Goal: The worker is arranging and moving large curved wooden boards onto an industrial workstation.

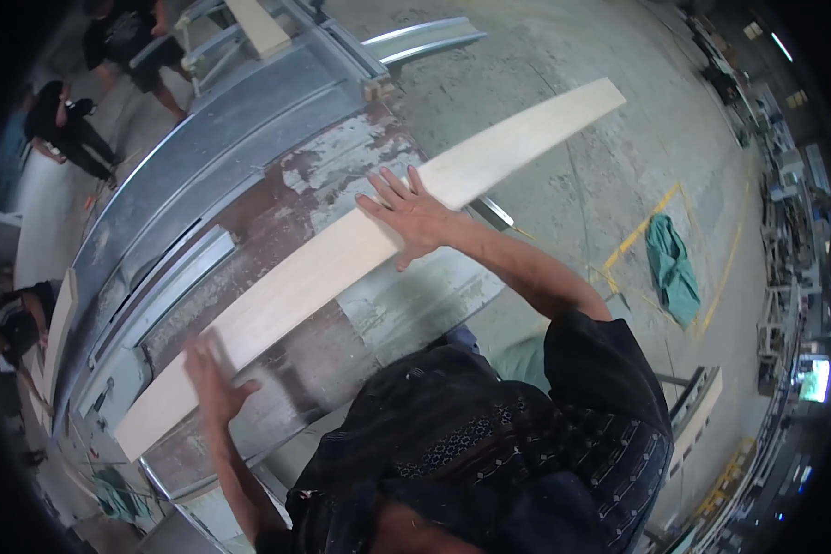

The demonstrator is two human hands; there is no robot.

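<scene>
Both hands press flat on a pale plank (pixel 342 254) across the table (pixel 277 198): left hand (pixel 214 379) at 7 o'clock, right hand (pixel 414 214) centre, fingers spread.

The left hand (pixel 214 380) is showing only as a motion-blurred shape against the pale wooden board (pixel 342 254), so its grip is staying unclear, while the person's dark shirt (pixel 489 452) is hiding the near edge of the worn machine table (pixel 342 157).
</scene>
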